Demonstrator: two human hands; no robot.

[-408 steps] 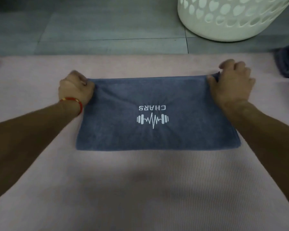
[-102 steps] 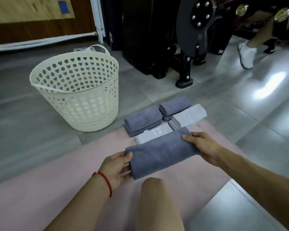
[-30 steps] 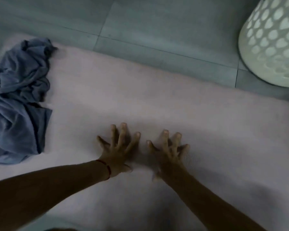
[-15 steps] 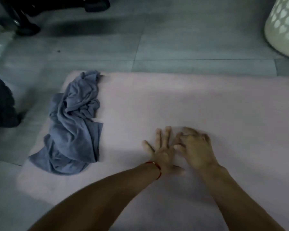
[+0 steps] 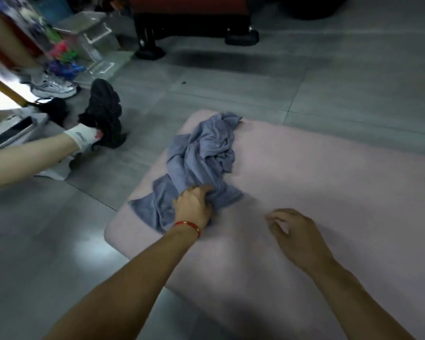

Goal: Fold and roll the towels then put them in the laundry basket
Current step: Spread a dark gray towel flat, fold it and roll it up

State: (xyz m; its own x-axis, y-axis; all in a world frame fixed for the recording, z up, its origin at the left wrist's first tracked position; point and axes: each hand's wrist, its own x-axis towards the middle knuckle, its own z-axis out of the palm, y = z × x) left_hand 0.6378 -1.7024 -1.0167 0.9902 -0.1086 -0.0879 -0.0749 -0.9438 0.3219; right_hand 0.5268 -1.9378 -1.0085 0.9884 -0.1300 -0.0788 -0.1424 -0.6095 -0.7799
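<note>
From the head camera, a crumpled blue-grey towel (image 5: 201, 165) lies in a heap on a pink mat (image 5: 329, 192), close to the mat's left edge and running from its far left corner toward the near side. The left hand (image 5: 194, 204), with a red thread bracelet (image 5: 188, 225) at the wrist, rests on the near part of the towel with its fingers curled into the cloth, gripping a bunch of it. The right hand (image 5: 297, 231) hovers over bare mat to the right of the towel, apart from it, fingers loosely bent and holding nothing. The mat lies on a grey tiled floor (image 5: 231, 94). Beyond the mat's left edge another person's leg stretches out in a white sock (image 5: 82, 138) and a black shoe (image 5: 104, 114); a white sneaker (image 5: 52, 87) stands farther back.
</note>
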